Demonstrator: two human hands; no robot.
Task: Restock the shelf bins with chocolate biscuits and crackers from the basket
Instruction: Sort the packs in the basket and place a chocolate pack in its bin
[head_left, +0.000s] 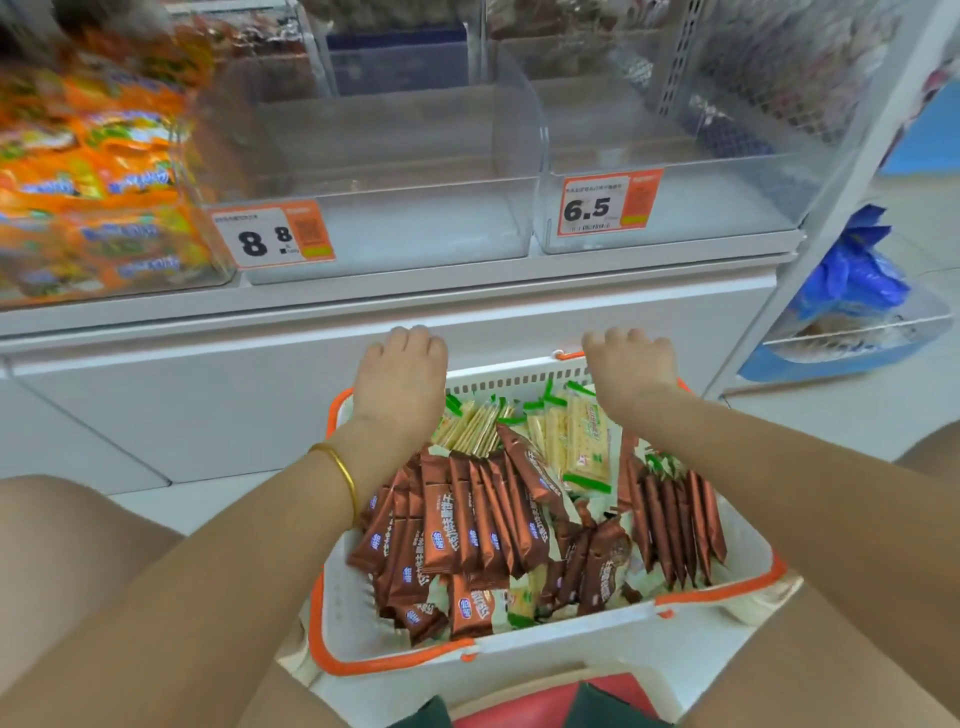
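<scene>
The chocolate biscuits (467, 525) lie in brown wrappers, loose and crossed over each other, in the near part of the basket (519, 649). The crackers (582, 436) in pale packs with green ends lie behind them. The basket stands low between the person's knees.

The left hand (400, 374) and right hand (631, 371) are at its far rim, knuckles up and fingers bent away. I cannot tell if they hold the rim.

Above are two clear bins, one tagged 8.8 (415, 223) and one tagged 6.5 (675, 208), both with nothing inside.

I think a pull on the far rim alone could tip the basket and spill packs. Also, because the two kinds are mixed, a quick handful may bring crackers into the biscuit bin.
</scene>
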